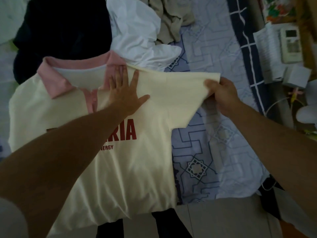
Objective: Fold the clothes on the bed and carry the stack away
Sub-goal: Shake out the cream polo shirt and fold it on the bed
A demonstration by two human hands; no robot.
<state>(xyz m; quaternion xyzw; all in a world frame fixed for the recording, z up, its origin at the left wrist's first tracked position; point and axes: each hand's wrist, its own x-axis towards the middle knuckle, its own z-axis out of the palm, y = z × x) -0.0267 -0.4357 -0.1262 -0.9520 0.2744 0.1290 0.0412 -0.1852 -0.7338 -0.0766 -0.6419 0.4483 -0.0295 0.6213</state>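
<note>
Dim, flat indoor light with soft shadows; the wide-angle view bends and blurs slightly toward its edges.

Beyond the cream polo shirt [130, 169]: one dark garment [65, 28], one white [137, 35], one beige [169, 19]; two hands on it.

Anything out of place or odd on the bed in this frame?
Nothing is damaged. The cream polo shirt lies flat, its hem hanging over the bed's edge; the left hand presses it, and the right hand pinches its sleeve. Unfolded clothes sit heaped behind it.

A polo shirt [106, 165] lies on the bed [205, 152], garments [137, 35] behind.
</note>
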